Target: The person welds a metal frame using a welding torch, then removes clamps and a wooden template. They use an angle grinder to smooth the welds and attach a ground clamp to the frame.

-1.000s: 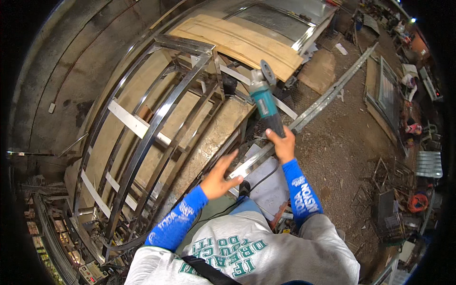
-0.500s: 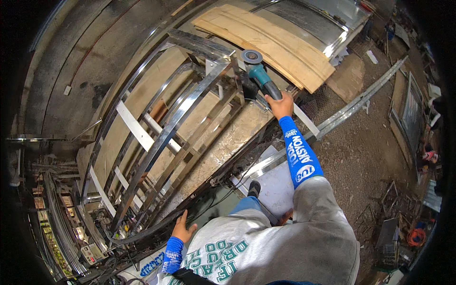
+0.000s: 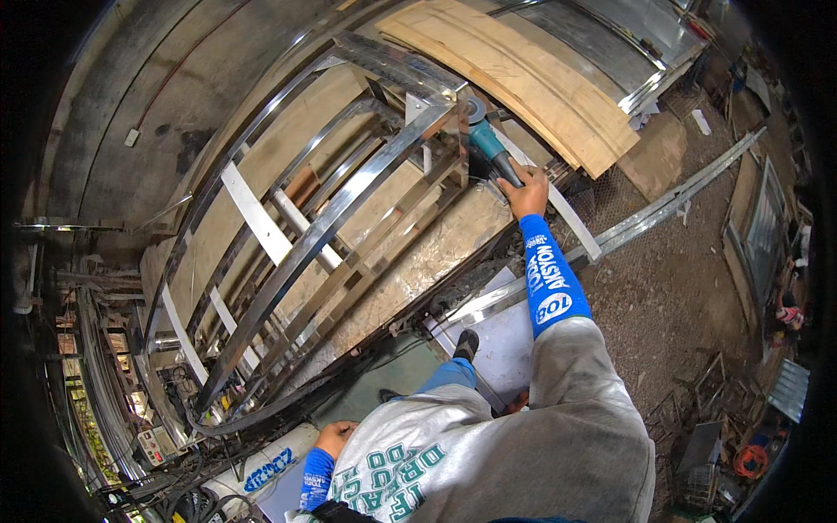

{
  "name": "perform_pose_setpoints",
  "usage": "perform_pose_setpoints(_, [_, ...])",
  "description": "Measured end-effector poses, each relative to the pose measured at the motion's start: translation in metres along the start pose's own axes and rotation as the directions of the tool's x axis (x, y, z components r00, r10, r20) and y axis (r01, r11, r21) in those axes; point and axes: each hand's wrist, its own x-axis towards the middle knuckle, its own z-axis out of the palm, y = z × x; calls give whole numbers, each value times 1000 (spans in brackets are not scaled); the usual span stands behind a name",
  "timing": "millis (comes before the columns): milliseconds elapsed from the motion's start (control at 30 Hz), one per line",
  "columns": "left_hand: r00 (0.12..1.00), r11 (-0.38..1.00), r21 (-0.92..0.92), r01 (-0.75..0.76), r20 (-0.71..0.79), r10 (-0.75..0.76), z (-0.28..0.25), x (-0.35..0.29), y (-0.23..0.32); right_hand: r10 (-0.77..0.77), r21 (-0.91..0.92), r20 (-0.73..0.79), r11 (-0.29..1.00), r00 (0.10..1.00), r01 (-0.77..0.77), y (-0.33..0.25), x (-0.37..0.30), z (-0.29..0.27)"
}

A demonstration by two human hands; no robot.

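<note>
My right hand (image 3: 527, 193), at the end of an outstretched arm, is wrapped round the handle of a teal and black angle grinder (image 3: 489, 144). The grinder's disc lies beside the far right corner of a shiny metal tube frame (image 3: 349, 196); whether they touch, I cannot tell. The frame rests on a worn workbench (image 3: 436, 235) and has white flat strips (image 3: 255, 213) across it. My left hand (image 3: 335, 434) is low, against the front of my grey sweatshirt, with its fingers partly hidden.
Wooden boards (image 3: 523, 83) lie beyond the frame. A long metal channel (image 3: 663, 213) crosses the gravelly floor on the right. A white panel (image 3: 501, 344) is below the bench edge. Cables and a control box (image 3: 157, 445) are at the lower left.
The grinder's disc has gone from beyond the frame's corner to close beside it, partly behind the corner. My left hand has drawn down towards my body, its fingers no longer spread.
</note>
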Motion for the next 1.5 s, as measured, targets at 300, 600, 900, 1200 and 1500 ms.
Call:
perform_pose_setpoints(300, [989,992,79,-96,-109,104,-4,1,29,196,354,-214,929,957,-111,-2,-45,-36])
perform_pose_setpoints(600, [367,577,438,-689,-476,799,-26,-56,157,-282,600,675,748,682,-284,-231,-204,-149])
perform_pose_setpoints(900, [97,543,728,-419,-559,824,-55,-136,98,-636,645,758,764,145,-20,-472,-246,-191])
perform_pose_setpoints(1200, [48,712,493,-499,-805,591,-94,-187,-42,-694,687,720,714,13,135,-622,-296,-168])
perform_pose_setpoints(1500, [-44,764,236,-601,-964,264,-126,-247,-168,-401,385,912,771,-82,507,-745,-275,-23])
